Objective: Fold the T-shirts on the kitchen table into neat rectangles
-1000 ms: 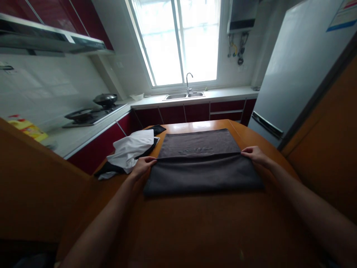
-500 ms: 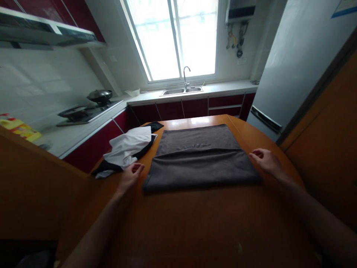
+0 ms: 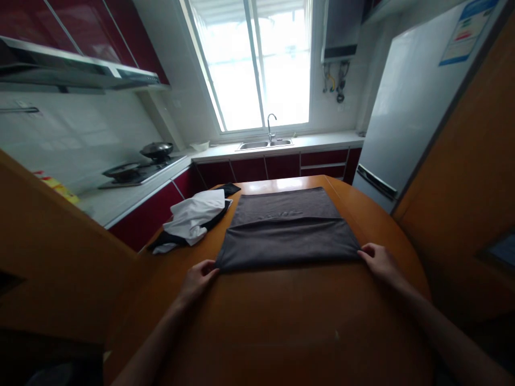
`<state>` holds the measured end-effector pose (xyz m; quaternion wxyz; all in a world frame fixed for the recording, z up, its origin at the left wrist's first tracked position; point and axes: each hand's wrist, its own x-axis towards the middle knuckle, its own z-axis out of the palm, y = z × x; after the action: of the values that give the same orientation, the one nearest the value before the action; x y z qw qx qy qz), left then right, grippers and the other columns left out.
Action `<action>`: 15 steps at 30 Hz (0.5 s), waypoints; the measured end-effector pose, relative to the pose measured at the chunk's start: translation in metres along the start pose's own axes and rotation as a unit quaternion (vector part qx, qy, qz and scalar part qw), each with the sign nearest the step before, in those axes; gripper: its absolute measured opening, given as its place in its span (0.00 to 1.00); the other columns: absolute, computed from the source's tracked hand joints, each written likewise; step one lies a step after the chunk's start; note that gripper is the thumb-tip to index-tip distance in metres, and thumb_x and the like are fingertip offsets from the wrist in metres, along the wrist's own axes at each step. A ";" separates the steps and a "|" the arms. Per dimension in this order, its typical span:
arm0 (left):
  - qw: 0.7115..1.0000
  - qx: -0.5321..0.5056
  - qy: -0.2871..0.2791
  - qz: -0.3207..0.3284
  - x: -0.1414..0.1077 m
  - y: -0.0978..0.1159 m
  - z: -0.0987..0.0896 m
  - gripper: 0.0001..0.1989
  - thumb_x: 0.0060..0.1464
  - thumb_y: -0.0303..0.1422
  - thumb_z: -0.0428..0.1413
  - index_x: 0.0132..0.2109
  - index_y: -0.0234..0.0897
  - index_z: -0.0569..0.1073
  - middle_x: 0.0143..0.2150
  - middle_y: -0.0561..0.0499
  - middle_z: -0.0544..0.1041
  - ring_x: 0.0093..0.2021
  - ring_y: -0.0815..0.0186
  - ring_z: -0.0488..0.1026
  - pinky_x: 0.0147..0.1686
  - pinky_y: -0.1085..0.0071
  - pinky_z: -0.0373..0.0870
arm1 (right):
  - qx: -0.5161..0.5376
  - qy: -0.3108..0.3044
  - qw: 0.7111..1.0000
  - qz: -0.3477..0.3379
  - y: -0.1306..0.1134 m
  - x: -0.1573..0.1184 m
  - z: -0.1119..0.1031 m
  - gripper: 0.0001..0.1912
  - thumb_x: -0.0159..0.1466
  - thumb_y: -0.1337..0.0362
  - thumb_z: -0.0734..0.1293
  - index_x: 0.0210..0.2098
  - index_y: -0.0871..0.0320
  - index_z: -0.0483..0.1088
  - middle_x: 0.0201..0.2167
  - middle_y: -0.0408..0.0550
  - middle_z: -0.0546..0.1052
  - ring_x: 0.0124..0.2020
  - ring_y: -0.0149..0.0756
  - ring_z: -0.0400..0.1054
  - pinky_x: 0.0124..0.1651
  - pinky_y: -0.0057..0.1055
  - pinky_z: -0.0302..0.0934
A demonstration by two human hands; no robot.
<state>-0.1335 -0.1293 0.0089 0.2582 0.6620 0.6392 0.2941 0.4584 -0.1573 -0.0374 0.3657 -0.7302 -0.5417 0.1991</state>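
A dark grey cloth (image 3: 289, 236) lies folded on the wooden table (image 3: 281, 321), its near part doubled over so that a raised fold crosses its middle. My left hand (image 3: 199, 279) pinches the near left corner between thumb and fingers. At the near right corner, my right hand (image 3: 376, 260) has its thumb and fingertips closed on the cloth's edge. Left of the grey cloth is a loose pile of white cloth (image 3: 197, 214) and black cloth (image 3: 173, 238).
Beyond the table, a counter (image 3: 221, 151) carries a sink (image 3: 257, 145) under the window. A stove (image 3: 148, 170) with two pans stands at the left. The fridge (image 3: 402, 107) stands at the right, beside a wooden panel.
Both hands have moved to the near corners of the grey cloth and closed on them; before, they were beside it. The camera view has tilted up slightly.
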 end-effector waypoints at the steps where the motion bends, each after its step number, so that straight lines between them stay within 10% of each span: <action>1: 1.000 0.000 0.002 0.005 -0.002 0.002 -0.001 0.25 0.47 0.53 0.60 0.41 0.35 0.79 0.35 0.45 0.81 0.35 0.55 0.78 0.36 0.65 0.72 | -0.002 0.006 1.000 -0.002 0.000 -0.001 -0.001 0.13 0.56 0.54 0.65 0.30 0.58 0.74 0.30 0.53 0.81 0.33 0.43 0.75 0.37 0.35 0.65; 7: 1.000 0.018 0.013 -0.001 -0.044 0.022 -0.018 0.25 0.48 0.53 0.59 0.41 0.35 0.80 0.37 0.45 0.82 0.35 0.55 0.78 0.33 0.67 0.72 | 0.009 -0.004 1.000 -0.025 -0.007 -0.029 -0.022 0.15 0.56 0.53 0.64 0.31 0.58 0.73 0.30 0.53 0.80 0.33 0.44 0.74 0.38 0.36 0.65; 15: 0.997 0.027 0.025 -0.073 -0.175 0.012 -0.032 0.26 0.45 0.57 0.60 0.40 0.41 0.80 0.33 0.49 0.82 0.34 0.55 0.79 0.33 0.67 0.75 | 0.007 -0.035 0.999 0.003 -0.001 -0.132 -0.063 0.19 0.56 0.47 0.66 0.34 0.56 0.75 0.34 0.54 0.81 0.37 0.49 0.76 0.39 0.38 0.68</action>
<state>-0.1500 -0.3058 0.0299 0.2449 0.6125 0.7001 0.2733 0.4569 -0.3003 -0.0098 0.3510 -0.7217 -0.5509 0.2288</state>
